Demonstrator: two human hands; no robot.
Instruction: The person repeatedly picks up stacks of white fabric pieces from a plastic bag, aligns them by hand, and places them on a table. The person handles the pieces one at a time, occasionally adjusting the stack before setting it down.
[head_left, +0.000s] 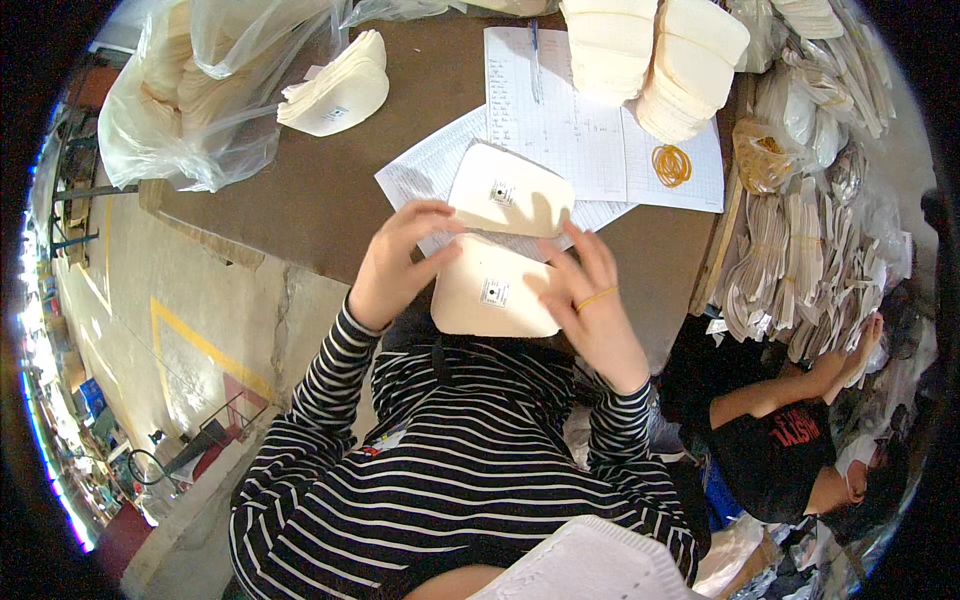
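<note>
Two cream-coloured, rounded pads with small printed labels lie one behind the other in front of me, a far pad (525, 195) and a near pad (470, 310). My left hand (395, 265) is at their left ends, fingers apart. Its fingertips reach the far pad's corner and its thumb reaches the near pad's corner. On the right, my right hand (600, 310) has its fingers spread, the thumb over the near pad and the fingertips close to the gap between the pads. A yellow rubber band (597, 298) loops around a finger of that hand.
Written sheets (560, 150) with a pen (535, 60) and yellow rubber bands (671, 165) lie on the brown table (430, 80). Pad stacks (690, 60) stand behind; a loose stack (340, 95) sits beside a plastic bag (190, 100). At right, a co-worker (790, 440) reaches toward bundled strips (780, 260).
</note>
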